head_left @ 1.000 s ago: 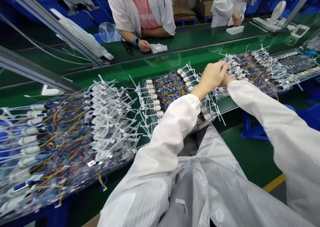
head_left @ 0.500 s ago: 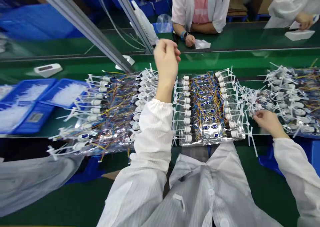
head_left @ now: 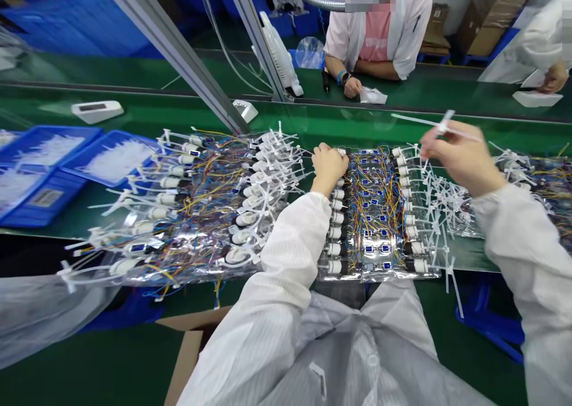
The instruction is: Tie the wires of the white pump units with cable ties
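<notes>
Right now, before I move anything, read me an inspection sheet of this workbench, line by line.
surface: green belt across the bench.
job's things: clear trays of white plugs with white cable ties sticking out.
clutter: blue bins of white ties at left; white gadget on the belt.
hands: left hand on the tray's far edge; right hand pinching a loose white tie above the tray.
cables: coloured wires packed inside the trays.
surroundings: co-worker across the belt; cardboard boxes behind.
</notes>
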{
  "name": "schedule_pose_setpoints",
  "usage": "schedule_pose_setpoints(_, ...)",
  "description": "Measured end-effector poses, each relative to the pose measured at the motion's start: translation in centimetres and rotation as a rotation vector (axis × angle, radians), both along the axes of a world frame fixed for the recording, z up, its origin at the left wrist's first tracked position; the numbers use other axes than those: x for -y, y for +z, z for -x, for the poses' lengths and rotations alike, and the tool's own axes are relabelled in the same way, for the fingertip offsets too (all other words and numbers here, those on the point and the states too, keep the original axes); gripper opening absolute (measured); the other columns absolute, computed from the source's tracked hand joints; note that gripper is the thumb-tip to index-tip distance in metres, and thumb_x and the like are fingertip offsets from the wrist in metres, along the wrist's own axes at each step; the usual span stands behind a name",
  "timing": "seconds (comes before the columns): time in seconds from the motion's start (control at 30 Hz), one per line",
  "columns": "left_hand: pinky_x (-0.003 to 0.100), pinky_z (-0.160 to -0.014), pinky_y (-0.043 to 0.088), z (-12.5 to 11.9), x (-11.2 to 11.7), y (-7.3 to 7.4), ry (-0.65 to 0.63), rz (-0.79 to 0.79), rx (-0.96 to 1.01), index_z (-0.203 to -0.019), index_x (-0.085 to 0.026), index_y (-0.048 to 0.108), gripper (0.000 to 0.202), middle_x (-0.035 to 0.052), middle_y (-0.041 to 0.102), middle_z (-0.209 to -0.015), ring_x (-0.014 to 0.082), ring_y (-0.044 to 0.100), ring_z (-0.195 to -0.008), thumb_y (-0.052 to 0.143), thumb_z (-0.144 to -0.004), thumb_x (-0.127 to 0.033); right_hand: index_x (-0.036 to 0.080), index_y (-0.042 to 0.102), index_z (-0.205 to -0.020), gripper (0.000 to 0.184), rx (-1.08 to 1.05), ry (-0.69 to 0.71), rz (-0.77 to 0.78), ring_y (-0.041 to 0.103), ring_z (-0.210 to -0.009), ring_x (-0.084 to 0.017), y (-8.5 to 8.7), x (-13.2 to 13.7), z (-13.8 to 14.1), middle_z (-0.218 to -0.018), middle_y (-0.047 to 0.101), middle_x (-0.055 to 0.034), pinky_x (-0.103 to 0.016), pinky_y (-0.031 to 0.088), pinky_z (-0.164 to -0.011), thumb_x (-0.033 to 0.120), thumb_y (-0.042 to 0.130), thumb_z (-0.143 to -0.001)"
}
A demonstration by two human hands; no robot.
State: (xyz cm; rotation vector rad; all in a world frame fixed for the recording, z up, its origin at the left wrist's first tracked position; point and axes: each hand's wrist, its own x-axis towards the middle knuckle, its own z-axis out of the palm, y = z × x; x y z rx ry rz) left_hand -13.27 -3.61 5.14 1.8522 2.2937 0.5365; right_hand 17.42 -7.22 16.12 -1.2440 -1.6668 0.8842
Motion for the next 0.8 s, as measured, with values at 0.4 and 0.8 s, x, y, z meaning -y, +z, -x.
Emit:
schedule_pose_setpoints(0.4, 0.037, -0.104, 0.054, -0.1, -3.9, -2.7, -0.196, -0.238, 0.315, -0.140, -0.017, 0.066, 0.033, 0.0147, 0.078, -0.129, 0.0265, 0.072, -0.118, 0.063, -0.109, -0.026, 0.023, 0.062, -0.086, 0.028, -0.318, 0.129, 0.202, 0.064, -0.068, -0.013, -11.9, -15.4, 16.5, -0.070, 0.063, 0.0047, -0.024, 0.053, -0.059, 0.026, 0.088, -0.077)
schedule_pose_setpoints(0.8, 0.041, -0.106, 0.054, 0.3, -4.1, -3.5, -0.255, -0.254, 0.223, -0.128, -0.020, 0.077, 0.024, 0.0140, 0.079, -0.127, 0.0309, 0.072, -0.121, 0.067, -0.109, -0.030, 0.026, 0.059, -0.083, 0.045, -0.290, 0.204, 0.116, 0.057, -0.067, -0.015, -14.4, -16.2, 15.3, -0.074, 0.062, 0.0020, -0.032, 0.052, -0.060, 0.047, 0.097, -0.074)
